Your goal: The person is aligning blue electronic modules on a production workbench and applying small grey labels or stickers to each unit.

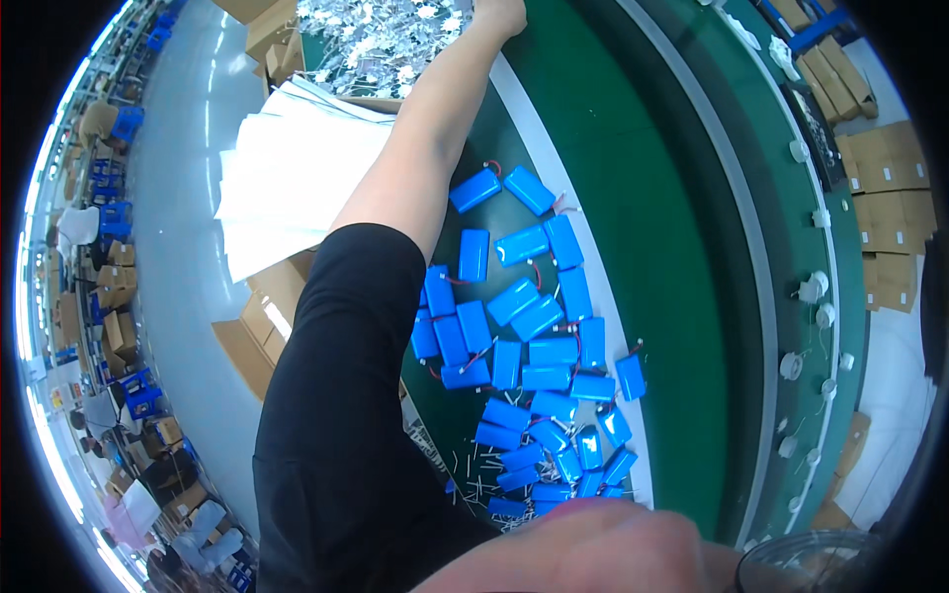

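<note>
My left arm, in a black sleeve, stretches away from me to the top edge. There my left hand [502, 15] is partly cut off, next to a heap of white-plugged wire leads [386, 44]. Its fingers are out of the picture, so I cannot see whether it holds anything. To the right of the forearm, many blue-wrapped battery packs [520, 245] with short red leads lie scattered on the green bench top [435, 395]. One blue pack [630, 378] rests on the pale strip at the bench's right side. My right hand is not in view.
A stack of white sheets [297, 168] lies left of my forearm, above an open cardboard box [252, 341]. Beyond the pale strip [593, 257] runs a green conveyor belt [672, 296] with a metal rail [736, 188]. Brown cartons [890, 217] stand at the far right.
</note>
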{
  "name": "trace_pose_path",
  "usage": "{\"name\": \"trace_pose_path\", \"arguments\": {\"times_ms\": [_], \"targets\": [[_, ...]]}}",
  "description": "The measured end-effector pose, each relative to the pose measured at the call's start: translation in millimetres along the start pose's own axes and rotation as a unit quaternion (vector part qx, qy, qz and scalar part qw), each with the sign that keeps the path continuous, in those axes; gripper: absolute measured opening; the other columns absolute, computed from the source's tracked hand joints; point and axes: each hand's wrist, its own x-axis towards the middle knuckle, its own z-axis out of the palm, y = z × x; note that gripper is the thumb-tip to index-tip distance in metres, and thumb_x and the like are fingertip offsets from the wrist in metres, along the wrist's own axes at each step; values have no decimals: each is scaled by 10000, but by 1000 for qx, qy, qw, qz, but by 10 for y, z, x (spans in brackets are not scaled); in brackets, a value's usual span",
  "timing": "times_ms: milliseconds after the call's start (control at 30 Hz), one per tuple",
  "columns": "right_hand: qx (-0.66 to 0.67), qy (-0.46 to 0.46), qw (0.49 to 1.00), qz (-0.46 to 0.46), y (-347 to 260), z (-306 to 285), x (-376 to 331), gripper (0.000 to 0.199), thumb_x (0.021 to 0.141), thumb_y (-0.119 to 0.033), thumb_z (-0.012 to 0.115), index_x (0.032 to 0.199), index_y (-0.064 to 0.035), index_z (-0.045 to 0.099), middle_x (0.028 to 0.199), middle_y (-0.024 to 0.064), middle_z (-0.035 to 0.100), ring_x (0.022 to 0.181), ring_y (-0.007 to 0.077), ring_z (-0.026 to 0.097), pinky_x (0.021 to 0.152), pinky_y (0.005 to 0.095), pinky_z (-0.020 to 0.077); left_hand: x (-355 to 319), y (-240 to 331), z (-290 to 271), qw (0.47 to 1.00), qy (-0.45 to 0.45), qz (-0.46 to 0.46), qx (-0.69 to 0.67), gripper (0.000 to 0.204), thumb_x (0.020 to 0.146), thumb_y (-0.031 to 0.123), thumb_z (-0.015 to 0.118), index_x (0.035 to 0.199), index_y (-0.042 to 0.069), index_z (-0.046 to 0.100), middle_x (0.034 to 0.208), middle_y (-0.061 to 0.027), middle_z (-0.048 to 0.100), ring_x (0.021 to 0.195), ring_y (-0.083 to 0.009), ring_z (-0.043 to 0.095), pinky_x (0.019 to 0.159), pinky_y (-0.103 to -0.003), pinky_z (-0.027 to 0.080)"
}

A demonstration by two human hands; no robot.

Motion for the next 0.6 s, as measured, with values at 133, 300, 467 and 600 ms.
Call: {"name": "trace_pose_path", "arguments": {"times_ms": [133,300,467,600], "targets": [[4,17,1000,11,-62,-78,-38,168,1064,-172,508,943,-76,573,802,-20,482,696,93,380,683,226,336,123,-240,474,998,29,-35,52,278,923,148,516,941,-5,747,974,-233,706,950,-415,658,868,-474,546],[-59,88,994,30,-571,156,-72,184,1051,-177,540,899,-75,562,803,-12,483,703,107,389,684,248,346,-428,318,524,995,48,-27,86,287,948,135,504,944,6,760,982,-215,707,982,-395,655,874,-451,544],[-68,110,991,-26,-346,213,-16,171,1044,-175,562,933,-49,593,831,24,543,742,136,462,732,261,403,-686,303,-9,983,-16,182,-19,247,897,168,556,860,6,738,918,-205,706,903,-399,660,797,-475,560],[-99,155,981,-59,-210,250,-55,189,1048,-195,571,956,-33,602,834,43,540,744,152,467,718,282,411,-1119,482,-562,924,-80,354,-119,234,856,194,598,793,5,721,866,-197,704,839,-402,664,735,-494,574]]}}
